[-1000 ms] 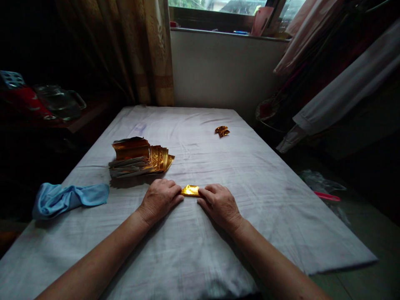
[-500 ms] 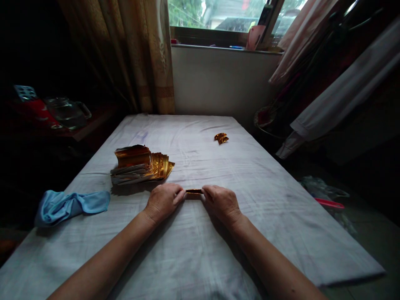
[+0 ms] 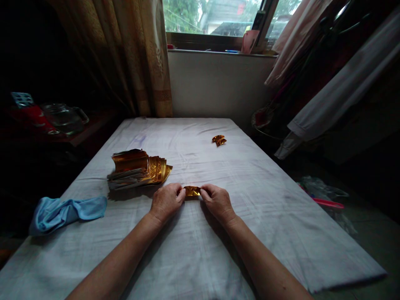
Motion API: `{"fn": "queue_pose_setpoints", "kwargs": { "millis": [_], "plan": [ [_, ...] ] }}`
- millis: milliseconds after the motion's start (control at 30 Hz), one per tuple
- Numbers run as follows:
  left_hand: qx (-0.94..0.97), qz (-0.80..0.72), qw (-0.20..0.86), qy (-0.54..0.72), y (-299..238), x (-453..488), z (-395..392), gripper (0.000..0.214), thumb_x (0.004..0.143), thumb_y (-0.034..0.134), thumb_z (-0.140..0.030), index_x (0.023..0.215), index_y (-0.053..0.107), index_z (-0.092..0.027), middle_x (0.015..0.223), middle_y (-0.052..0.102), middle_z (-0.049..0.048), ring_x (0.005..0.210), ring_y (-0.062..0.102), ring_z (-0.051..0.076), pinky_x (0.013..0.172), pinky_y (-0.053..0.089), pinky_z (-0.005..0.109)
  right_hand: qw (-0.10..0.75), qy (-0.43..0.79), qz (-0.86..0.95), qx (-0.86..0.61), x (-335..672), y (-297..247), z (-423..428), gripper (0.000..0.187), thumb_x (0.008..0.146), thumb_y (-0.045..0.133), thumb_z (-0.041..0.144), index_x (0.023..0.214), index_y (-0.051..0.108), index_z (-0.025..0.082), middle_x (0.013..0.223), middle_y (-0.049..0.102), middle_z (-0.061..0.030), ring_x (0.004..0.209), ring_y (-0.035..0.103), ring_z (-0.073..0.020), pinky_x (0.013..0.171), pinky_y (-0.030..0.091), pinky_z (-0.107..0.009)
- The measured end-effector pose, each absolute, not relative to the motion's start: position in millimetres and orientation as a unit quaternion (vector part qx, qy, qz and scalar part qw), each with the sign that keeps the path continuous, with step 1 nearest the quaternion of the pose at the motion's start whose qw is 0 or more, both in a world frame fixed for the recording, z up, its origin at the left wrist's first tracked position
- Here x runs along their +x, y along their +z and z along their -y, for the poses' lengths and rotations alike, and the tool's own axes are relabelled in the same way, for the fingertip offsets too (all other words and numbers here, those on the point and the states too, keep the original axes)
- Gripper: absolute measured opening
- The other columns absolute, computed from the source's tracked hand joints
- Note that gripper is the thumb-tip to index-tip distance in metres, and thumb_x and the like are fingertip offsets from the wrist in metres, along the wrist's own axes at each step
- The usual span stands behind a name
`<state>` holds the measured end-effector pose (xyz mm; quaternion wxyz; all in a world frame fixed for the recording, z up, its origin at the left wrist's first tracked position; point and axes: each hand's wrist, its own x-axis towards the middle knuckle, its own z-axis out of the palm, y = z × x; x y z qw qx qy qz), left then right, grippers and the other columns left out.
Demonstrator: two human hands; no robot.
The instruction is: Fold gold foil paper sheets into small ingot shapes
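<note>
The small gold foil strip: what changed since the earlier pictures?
The small gold foil strip turned edge-on, then turned again, now showing a darker, creased face. The left hand and right hand still hold its ends; the gold-and-grey paper stack stayed put.

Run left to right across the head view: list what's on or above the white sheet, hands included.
Blue cloth, stack of gold sheets, left hand, held gold piece, right hand. Left out: far gold pieces, in line with the right hand.
</note>
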<state>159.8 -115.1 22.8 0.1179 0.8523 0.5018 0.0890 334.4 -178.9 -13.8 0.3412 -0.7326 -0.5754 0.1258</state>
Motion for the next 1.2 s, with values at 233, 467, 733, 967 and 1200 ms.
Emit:
{"fn": "queue_pose_setpoints", "kwargs": {
  "millis": [233,467,733,967,1200],
  "plan": [
    [0.871,-0.469,0.107,0.099,17,160,116,0.024,0.095,0.048,-0.029,0.081,0.066,-0.02,0.086,0.072,0.0043,0.078,0.065,0.018,0.068,0.042,0.027,0.374,0.148,0.569,-0.717,333,-15,178,0.021,0.086,0.055,0.025,0.085,0.075,0.025,0.084,0.077,-0.0017,0.077,0.071,-0.0178,0.072,0.051,-0.026],
    [0.879,-0.45,0.099,0.12,9,160,115,0.022,0.096,0.048,-0.028,0.086,0.065,-0.02,0.088,0.071,0.0046,0.08,0.065,0.018,0.069,0.043,0.027,0.398,0.164,0.559,-0.709,335,-16,177,0.021,0.087,0.053,0.027,0.089,0.074,0.024,0.086,0.077,-0.0018,0.078,0.071,-0.0178,0.074,0.052,-0.026],
    [0.879,-0.435,0.099,0.167,2,151,112,0.021,0.097,0.049,-0.032,0.091,0.066,-0.02,0.092,0.071,0.0038,0.08,0.066,0.017,0.072,0.046,0.026,0.359,0.114,0.552,-0.744,340,-15,182,0.015,0.083,0.058,0.033,0.081,0.069,0.023,0.07,0.072,0.0008,0.06,0.064,-0.0149,0.061,0.045,-0.025],
    [0.881,-0.392,0.099,0.245,-12,142,109,0.016,0.094,0.057,-0.033,0.101,0.066,-0.022,0.092,0.072,0.0022,0.075,0.066,0.015,0.072,0.048,0.025,0.445,0.101,0.563,-0.689,338,-20,185,0.015,0.085,0.053,0.03,0.082,0.067,0.023,0.075,0.072,-0.001,0.062,0.062,-0.0155,0.065,0.048,-0.026],
    [0.88,-0.383,0.091,0.266,-11,142,110,0.009,0.093,0.06,-0.028,0.093,0.067,-0.022,0.088,0.072,0.0017,0.08,0.068,0.017,0.073,0.049,0.026,0.446,0.074,0.566,-0.689,337,-24,183,0.015,0.085,0.052,0.027,0.081,0.065,0.023,0.073,0.07,-0.0002,0.06,0.061,-0.0149,0.065,0.048,-0.025]
  ]
}}
